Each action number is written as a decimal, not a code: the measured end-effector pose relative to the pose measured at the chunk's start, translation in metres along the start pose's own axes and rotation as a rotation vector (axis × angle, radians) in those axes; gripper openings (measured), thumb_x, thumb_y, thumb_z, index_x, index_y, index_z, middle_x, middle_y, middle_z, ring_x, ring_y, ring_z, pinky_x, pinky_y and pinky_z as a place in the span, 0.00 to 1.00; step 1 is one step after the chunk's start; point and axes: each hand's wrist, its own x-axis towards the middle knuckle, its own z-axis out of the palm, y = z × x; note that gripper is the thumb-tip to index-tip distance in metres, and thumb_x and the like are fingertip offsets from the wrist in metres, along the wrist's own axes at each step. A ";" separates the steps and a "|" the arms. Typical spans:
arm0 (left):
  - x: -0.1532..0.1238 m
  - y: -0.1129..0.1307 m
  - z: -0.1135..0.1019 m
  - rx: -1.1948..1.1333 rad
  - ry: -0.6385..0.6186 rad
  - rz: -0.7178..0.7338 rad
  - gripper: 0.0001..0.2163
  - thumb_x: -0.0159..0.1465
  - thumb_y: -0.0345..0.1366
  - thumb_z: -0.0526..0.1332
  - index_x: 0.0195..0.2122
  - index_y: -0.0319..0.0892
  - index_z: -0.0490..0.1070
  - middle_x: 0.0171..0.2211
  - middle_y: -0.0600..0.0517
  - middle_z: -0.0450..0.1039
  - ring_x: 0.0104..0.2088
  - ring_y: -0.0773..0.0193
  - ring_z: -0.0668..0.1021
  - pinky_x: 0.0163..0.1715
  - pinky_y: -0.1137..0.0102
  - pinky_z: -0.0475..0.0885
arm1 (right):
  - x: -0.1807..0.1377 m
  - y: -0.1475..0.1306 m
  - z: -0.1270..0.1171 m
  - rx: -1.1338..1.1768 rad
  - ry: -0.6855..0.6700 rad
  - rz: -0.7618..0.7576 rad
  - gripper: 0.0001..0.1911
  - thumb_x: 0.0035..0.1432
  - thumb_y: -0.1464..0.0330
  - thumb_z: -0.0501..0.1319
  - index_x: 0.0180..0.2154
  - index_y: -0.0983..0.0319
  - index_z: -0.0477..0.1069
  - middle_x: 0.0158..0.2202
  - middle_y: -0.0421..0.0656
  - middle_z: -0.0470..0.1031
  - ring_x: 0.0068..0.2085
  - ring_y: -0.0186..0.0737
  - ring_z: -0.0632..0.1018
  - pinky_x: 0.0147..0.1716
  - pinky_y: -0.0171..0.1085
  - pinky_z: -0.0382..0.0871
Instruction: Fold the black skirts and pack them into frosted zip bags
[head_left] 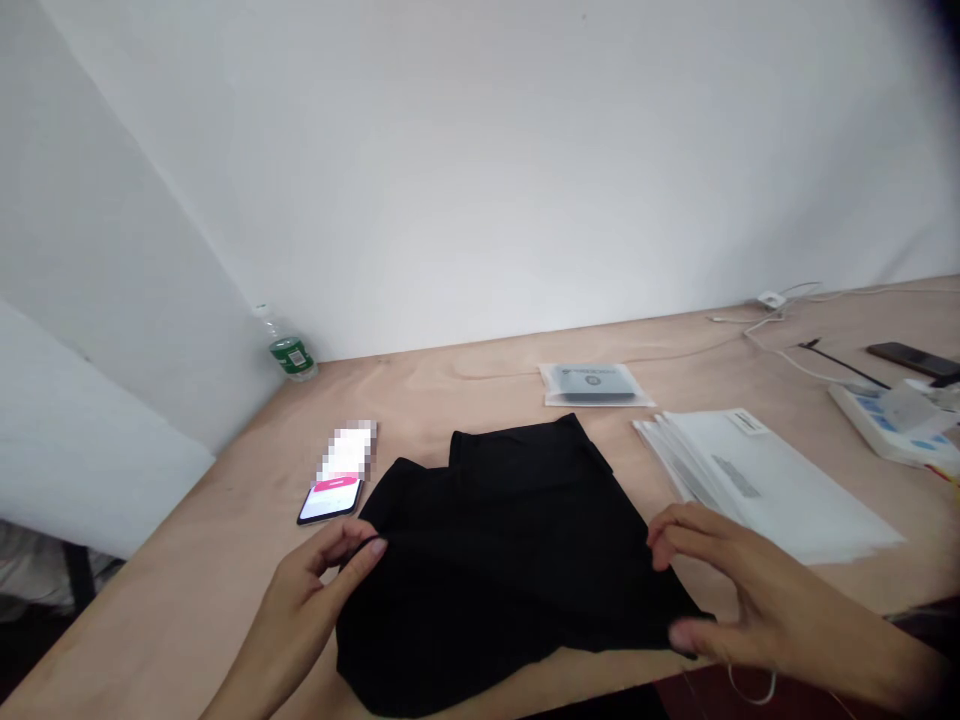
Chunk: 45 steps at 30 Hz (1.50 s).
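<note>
Cloth of plain black fabric (487, 580) lies on the pale pinkish-brown bench (187, 600), between the two grips. The left grip (307, 590) pinches its left edge between thumb and fingertips; the right grip (772, 600) has thumb and fingers spread apart at its right edge, near the lower corner. Just beyond the left grip lies a slim smartphone with a lit screen (330, 500), and farther off stands a clear plastic bottle with a green label (289, 350). Beyond the right grip is a stack of flat, whitish translucent plastic bags (795, 490).
</note>
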 end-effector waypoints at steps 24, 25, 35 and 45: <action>-0.004 -0.004 0.011 -0.119 0.343 0.008 0.22 0.53 0.49 0.61 0.47 0.47 0.63 0.23 0.57 0.70 0.28 0.64 0.74 0.28 0.72 0.69 | 0.044 0.021 0.045 0.635 0.622 0.368 0.24 0.52 0.60 0.60 0.49 0.57 0.58 0.27 0.38 0.71 0.28 0.37 0.71 0.29 0.36 0.63; -0.003 -0.004 0.012 -0.156 0.362 0.031 0.22 0.53 0.48 0.62 0.47 0.47 0.62 0.24 0.58 0.70 0.27 0.65 0.74 0.28 0.73 0.69 | 0.046 0.020 0.045 0.658 0.659 0.352 0.23 0.52 0.60 0.60 0.49 0.57 0.58 0.28 0.38 0.71 0.29 0.37 0.71 0.29 0.36 0.64; 0.015 -0.024 0.025 -0.009 0.438 -0.001 0.27 0.53 0.48 0.62 0.53 0.46 0.60 0.29 0.55 0.72 0.34 0.60 0.76 0.36 0.66 0.71 | 0.054 0.027 0.062 0.428 0.558 0.393 0.15 0.57 0.61 0.55 0.46 0.55 0.60 0.32 0.39 0.73 0.31 0.38 0.75 0.30 0.37 0.67; 0.023 -0.022 0.024 0.504 0.413 -0.042 0.18 0.55 0.53 0.57 0.42 0.49 0.66 0.27 0.57 0.70 0.25 0.63 0.73 0.25 0.71 0.65 | 0.064 -0.023 0.052 -0.199 0.623 0.011 0.06 0.58 0.71 0.52 0.34 0.59 0.68 0.36 0.46 0.70 0.39 0.44 0.70 0.39 0.43 0.64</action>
